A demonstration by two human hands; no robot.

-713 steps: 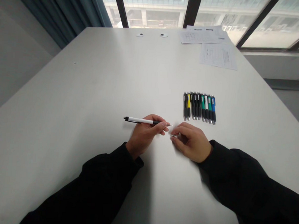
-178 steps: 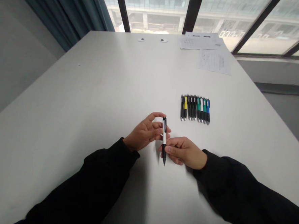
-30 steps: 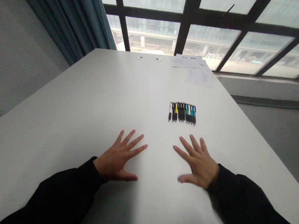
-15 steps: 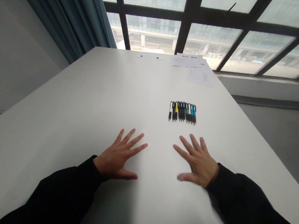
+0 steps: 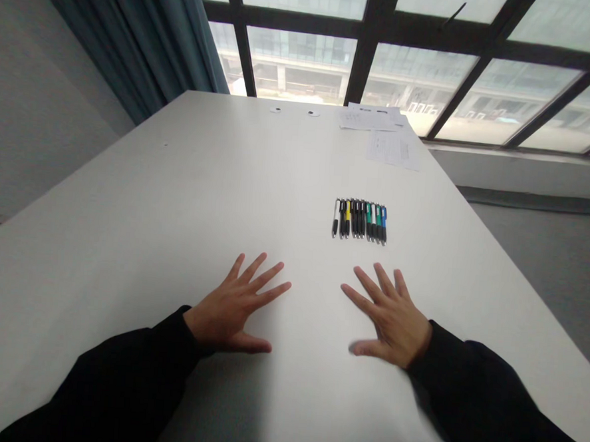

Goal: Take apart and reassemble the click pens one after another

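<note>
My left hand (image 5: 234, 309) lies palm down on the white table (image 5: 217, 183), fingers spread, holding nothing. To its right, my right hand (image 5: 391, 320) rests the same way, fingers apart and nothing in them. Just beyond the right hand is a row of several pens laid side by side, tips toward me, black grips at the near end. A white pen (image 5: 336, 217) forms the left end of the row, a yellow pen (image 5: 348, 217) is close to it, black pens (image 5: 358, 219) fill the middle, and green and white ones lead to a blue pen (image 5: 384, 224) at the right end.
Printed paper sheets (image 5: 371, 120) lie at the table's far right corner. Two small white pieces with dark spots (image 5: 313, 113) are near the far edge. Behind stand a dark-framed window (image 5: 360, 65) and a blue curtain (image 5: 151, 39); a grey wall is on the left.
</note>
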